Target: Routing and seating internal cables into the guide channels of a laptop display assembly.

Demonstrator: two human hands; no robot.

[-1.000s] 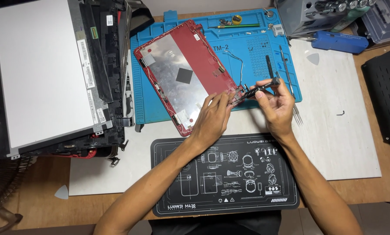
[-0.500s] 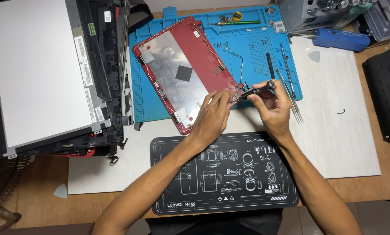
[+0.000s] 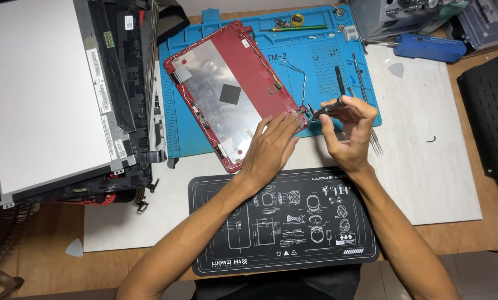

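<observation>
A red laptop lid cover with a silver foil lining lies tilted on the blue repair mat. My left hand rests flat on the cover's lower right corner, fingers pressing near its hinge end. My right hand hovers just right of that corner and pinches a small black hinge part between thumb and fingers. A thin white cable runs across the mat from the cover's edge.
A detached screen panel and black laptop frames are stacked at the left. A black printed mat lies in front of me. Tweezers, a black stick tool, a blue case and a black device sit to the right.
Both hands stayed at the cover's corner; the right hand turned the black part slightly. The camera view shifted a little.
</observation>
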